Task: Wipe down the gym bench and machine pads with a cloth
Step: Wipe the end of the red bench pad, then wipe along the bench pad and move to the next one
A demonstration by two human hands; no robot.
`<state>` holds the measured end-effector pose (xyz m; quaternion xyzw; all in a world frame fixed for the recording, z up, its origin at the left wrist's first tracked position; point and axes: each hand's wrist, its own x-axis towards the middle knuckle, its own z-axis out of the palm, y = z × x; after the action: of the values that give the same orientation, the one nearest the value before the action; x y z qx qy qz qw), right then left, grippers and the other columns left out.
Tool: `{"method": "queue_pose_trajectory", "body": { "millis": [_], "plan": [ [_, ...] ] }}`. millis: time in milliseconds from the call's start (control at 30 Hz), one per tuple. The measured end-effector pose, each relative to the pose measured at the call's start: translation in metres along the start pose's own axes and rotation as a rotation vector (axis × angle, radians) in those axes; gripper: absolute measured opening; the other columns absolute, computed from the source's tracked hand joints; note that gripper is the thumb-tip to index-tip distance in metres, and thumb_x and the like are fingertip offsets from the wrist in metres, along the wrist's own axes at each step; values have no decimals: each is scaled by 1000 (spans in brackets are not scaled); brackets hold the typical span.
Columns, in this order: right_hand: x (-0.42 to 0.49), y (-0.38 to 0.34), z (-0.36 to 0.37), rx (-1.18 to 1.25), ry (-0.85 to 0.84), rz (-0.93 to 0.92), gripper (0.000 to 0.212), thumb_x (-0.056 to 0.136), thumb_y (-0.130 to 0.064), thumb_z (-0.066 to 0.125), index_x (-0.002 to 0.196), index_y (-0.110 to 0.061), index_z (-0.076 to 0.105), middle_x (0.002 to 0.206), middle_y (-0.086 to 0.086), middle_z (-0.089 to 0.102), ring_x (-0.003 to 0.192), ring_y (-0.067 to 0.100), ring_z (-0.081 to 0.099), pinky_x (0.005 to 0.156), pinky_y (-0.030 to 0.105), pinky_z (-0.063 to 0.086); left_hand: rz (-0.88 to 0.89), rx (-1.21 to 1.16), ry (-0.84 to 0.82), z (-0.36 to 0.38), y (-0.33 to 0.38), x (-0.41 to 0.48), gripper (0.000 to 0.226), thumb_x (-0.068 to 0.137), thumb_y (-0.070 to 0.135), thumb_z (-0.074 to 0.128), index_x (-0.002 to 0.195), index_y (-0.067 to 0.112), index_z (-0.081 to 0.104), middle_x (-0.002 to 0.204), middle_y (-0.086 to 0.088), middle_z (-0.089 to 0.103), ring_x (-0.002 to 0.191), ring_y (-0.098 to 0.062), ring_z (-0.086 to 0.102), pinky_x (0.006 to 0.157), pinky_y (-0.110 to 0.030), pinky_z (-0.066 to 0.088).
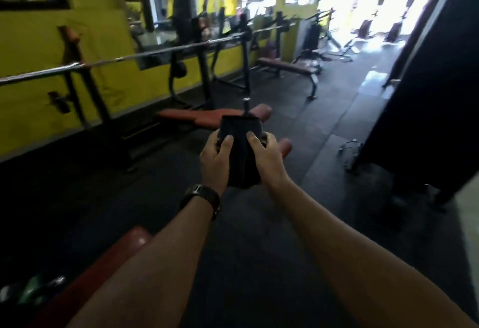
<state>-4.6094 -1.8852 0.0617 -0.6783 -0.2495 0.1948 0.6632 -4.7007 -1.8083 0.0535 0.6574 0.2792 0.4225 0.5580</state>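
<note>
Nearest you, at lower left, the rounded end of a red bench pad (98, 263) shows beside your left forearm. Both your arms reach forward over the black rubber floor (259, 250). A dark wristwatch (201, 199) sits on your left wrist. Your left hand (215, 158) and right hand (264, 155) each grip a dark folded cloth (241, 146) by its sides, thumbs pressed on its near face, holding it up in the air between them. Just beyond the cloth stands a flat red bench (191, 116), not touched by the cloth. Above it a long steel barbell (129, 56) rests on a black rack (245, 68) along the yellow wall (31, 50). Farther off, another bench (285, 66) stands near bright, blurred windows (375, 9).
</note>
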Motion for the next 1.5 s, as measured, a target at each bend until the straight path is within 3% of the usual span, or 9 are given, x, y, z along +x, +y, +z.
{"method": "queue_pose_trajectory", "body": {
  "millis": [200,367,567,733,800,900,1100,1267,1500],
  "plan": [
    [12,-57,-163,4,315,-103,35,103,-41,54,128,-17,51,112,5,67,101,20,67,88,40,58,154,-100,-247,166,68,-7,35,93,49,53,118,28,65,110,5,72,104,-14,67,96,-42,53],
    [-11,-90,-290,4,557,-202,31,104,-39,54,126,-18,49,108,1,65,94,12,67,73,25,58,253,-150,-454,290,120,-37,24,104,33,52,119,19,66,105,4,70,92,-8,67,75,-28,53],
    [-45,-108,-412,-61,871,-254,32,104,-41,52,125,-18,48,112,2,66,99,17,68,85,37,59,317,-262,-703,418,159,-92,22,104,27,53,119,17,66,98,10,69,85,5,63,73,-14,50],
    [-69,-111,-503,-127,1145,-262,28,102,-46,52,120,-24,49,113,2,66,102,20,68,92,49,57,256,-371,-1060,519,179,-133,38,98,49,54,124,23,65,119,6,70,113,-9,65,99,-32,53],
    [-74,-114,-531,-130,1261,-290,22,104,-41,51,118,-23,50,111,1,66,101,18,68,92,47,58,211,-400,-1197,550,186,-146,36,97,52,54,112,24,70,109,3,74,103,-14,69,92,-43,58],
    [-80,-117,-560,-166,1410,-320,27,105,-41,50,122,-21,51,113,2,66,102,18,67,91,45,58,177,-459,-1328,589,200,-163,32,102,44,54,87,21,71,88,2,73,84,-18,70,74,-37,56],
    [-110,-111,-605,-253,1688,-295,28,103,-42,52,119,-20,52,110,3,66,101,20,67,90,50,57,162,-547,-1567,656,212,-211,31,103,35,55,110,7,66,105,-8,70,95,-20,66,79,-41,53],
    [-150,-105,-652,-318,1887,-241,29,101,-48,51,118,-24,54,108,0,67,100,18,67,91,52,56,81,-611,-1816,698,220,-275,32,94,47,55,110,20,58,115,-10,67,106,-27,66,89,-51,54],
    [-191,-89,-744,-383,2068,-197,31,100,-51,48,121,-28,52,108,-3,66,102,19,67,91,53,56,-33,-653,-2046,778,230,-361,24,106,34,50,118,15,47,112,-4,62,102,-18,65,77,-32,56]
  ]
}}
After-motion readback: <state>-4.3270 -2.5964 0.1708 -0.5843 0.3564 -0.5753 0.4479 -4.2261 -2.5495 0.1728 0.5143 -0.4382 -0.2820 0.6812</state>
